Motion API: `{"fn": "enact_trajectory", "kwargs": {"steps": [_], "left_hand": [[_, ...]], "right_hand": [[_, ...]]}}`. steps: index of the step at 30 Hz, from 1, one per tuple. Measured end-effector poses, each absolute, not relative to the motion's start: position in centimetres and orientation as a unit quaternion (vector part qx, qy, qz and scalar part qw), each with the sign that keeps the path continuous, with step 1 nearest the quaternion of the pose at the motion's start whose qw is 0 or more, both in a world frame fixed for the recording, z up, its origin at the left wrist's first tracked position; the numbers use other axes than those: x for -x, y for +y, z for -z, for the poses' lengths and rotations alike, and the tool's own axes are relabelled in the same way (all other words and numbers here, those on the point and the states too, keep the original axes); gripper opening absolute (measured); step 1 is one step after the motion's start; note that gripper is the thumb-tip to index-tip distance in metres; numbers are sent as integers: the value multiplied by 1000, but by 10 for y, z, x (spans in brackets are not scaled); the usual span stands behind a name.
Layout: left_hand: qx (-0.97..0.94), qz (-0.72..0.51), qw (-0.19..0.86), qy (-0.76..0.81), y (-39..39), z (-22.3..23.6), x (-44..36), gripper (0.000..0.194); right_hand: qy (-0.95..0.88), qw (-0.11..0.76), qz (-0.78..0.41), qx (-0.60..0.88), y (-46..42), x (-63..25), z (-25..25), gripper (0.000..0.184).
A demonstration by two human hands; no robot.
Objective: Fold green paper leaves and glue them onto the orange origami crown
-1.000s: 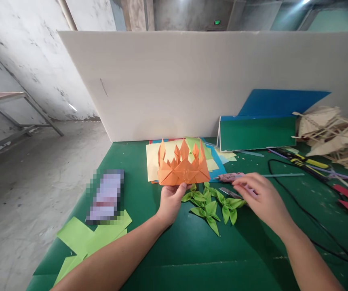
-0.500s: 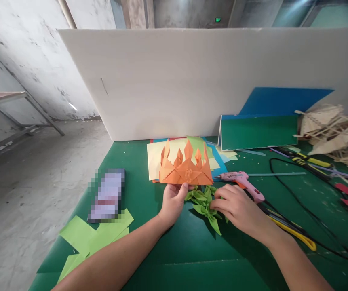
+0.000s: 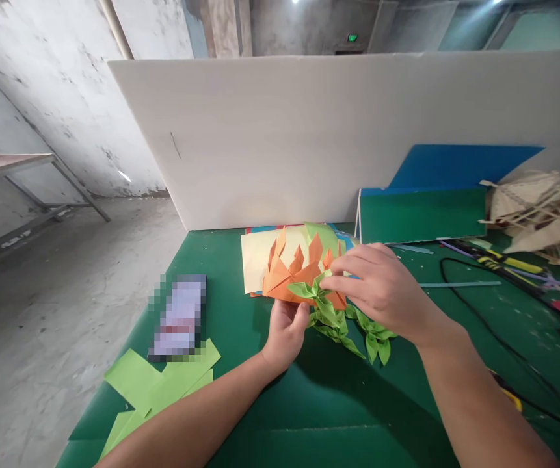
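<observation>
An orange folded-paper crown (image 3: 280, 281) with pointed tips is pinched at its lower edge by my left hand (image 3: 285, 330). My right hand (image 3: 376, 289) is closed on a green paper flower (image 3: 319, 296) with pointed petals, held against or just in front of the crown's face; whether the two touch, I cannot tell. More green paper flowers (image 3: 376, 337) lie on the table below and to the right of the crown. The glue gun seen earlier is hidden behind my right hand.
A phone with a blurred screen (image 3: 179, 312) and light green paper sheets (image 3: 136, 380) lie at the left. Behind the crown are cream paper sheets (image 3: 255, 260). A black cable (image 3: 494, 348), cutters (image 3: 514, 261) and a wooden model (image 3: 547, 214) are at the right; a white board (image 3: 280, 143) stands behind.
My right hand moved left from near the glue gun to the green flowers, took one and raised it to the crown's front. The crown, still in my left hand, has tilted slightly.
</observation>
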State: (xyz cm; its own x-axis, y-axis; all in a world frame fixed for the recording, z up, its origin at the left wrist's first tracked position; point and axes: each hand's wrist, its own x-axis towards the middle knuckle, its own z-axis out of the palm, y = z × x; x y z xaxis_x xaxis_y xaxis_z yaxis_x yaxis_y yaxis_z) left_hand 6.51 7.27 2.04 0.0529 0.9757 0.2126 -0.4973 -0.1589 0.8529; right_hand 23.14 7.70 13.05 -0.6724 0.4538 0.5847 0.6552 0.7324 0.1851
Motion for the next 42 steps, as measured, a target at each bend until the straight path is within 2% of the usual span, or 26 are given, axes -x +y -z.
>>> {"fn": "enact_trajectory", "kwargs": {"steps": [3, 18, 26, 32, 42], "left_hand": [[-424, -622, 596, 279, 72, -18, -65, 41], [-449, -610, 599, 262, 69, -14, -61, 31], [-411, -599, 632, 272, 68, -13, -57, 33], [-380, -607, 644, 269, 66, -23, -58, 42], [-357, -606, 639, 311, 68, -20, -59, 27]], "right_hand": [[-898, 254, 202, 298, 78, -229, -127, 23], [-911, 248, 171, 282, 82, -228, -114, 24], [-910, 235, 179, 291, 84, -227, -109, 25], [-912, 227, 185, 286, 83, -222, -107, 24], [-915, 216, 176, 290, 84, -217, -106, 22]]}}
